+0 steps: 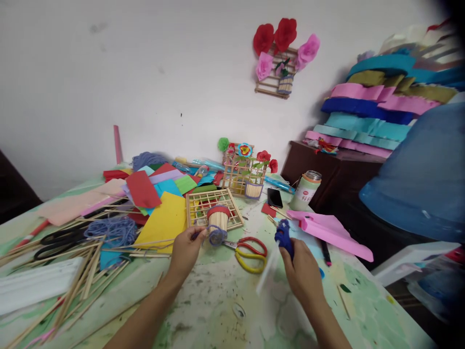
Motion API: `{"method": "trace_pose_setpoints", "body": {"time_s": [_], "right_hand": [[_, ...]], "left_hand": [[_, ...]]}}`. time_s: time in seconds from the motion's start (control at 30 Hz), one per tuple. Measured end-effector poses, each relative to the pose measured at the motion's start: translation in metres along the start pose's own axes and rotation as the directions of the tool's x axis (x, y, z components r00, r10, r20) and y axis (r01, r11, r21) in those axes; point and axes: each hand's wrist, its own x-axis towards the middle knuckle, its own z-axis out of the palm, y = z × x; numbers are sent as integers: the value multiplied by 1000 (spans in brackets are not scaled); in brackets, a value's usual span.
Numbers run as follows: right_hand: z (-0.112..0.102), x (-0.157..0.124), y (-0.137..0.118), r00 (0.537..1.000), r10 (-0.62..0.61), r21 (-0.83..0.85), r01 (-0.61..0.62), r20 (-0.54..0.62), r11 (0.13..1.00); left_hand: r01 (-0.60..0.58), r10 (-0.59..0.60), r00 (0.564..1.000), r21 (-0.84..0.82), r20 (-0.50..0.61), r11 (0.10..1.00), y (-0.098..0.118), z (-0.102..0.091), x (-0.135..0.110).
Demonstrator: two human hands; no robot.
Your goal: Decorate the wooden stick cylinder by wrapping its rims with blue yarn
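Note:
My left hand (189, 249) pinches a strand of purple yarn beside a small stick basket (218, 220) with a red band at one end and coiled purple yarn (217, 236) at the other. The basket rests against a wooden lattice frame (235, 209). In my right hand (303, 269) is a blue hot glue gun (284, 237), gripped by its body, with a whitish glue stick (267, 271) blurred below it. Between my hands lie scissors (250, 254) with red and yellow handles, their blades near the yarn coil.
Coloured paper (165, 215), a yarn heap (112, 230), black scissors (60, 242) and loose sticks (78, 276) cover the left. A decorated lattice (241, 169) stands behind. On the right are a phone (274, 198), jar (307, 190), pink paper (332, 232) and marker (326, 253).

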Motion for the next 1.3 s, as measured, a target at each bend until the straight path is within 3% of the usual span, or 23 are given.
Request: {"method": "trace_pose_setpoints", "body": {"time_s": [0.1, 0.2, 0.33, 0.47, 0.63, 0.87, 1.3], "right_hand": [[-1, -27, -33, 981, -189, 331, 189, -31, 925], [6, -47, -66, 926, -375, 539, 331, -30, 775], [20, -56, -87, 908, -418, 620, 323, 9, 715], [29, -57, -88, 904, -427, 622, 353, -33, 699], [30, -58, -87, 889, -454, 616, 392, -62, 683], [30, -58, -90, 912, -403, 595, 362, -68, 717], [33, -56, -87, 897, -417, 550, 424, -146, 720]], "left_hand": [[-229, 234, 972, 163, -10, 960, 6, 1, -8], [-455, 466, 884, 297, 37, 840, 11, 2, -16], [-657, 668, 730, 421, 144, 626, 12, 1, -20], [-699, 721, 672, 468, 172, 541, 13, 0, -19], [-700, 718, 670, 481, 187, 528, 15, 0, -19], [-691, 690, 696, 450, 199, 566, 13, 2, -19], [-569, 566, 809, 444, 155, 692, 13, 2, -19]]}}
